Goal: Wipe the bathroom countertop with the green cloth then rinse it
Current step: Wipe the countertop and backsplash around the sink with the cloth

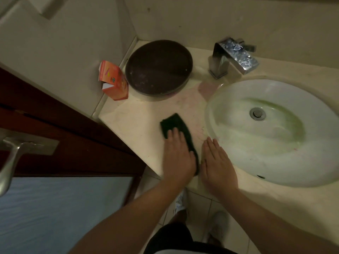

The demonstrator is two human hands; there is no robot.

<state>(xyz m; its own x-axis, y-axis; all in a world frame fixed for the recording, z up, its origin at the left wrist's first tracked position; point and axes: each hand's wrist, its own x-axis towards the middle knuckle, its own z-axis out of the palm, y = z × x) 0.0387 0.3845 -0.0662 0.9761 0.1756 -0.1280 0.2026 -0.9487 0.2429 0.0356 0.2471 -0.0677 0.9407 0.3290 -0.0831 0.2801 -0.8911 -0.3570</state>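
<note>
Left hand (177, 153) flat over half-hidden green cloth (175, 123)

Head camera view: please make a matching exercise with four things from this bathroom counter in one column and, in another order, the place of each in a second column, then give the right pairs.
Things
1. green cloth
2. orange box
3. dark round tray
4. faucet

Places
A. at the back of the countertop, behind the sink
B. flat under the left hand
C. in the back corner, between the orange box and the faucet
D. against the side wall, at the counter's far left edge

Pairs: 1-B, 2-D, 3-C, 4-A
</note>
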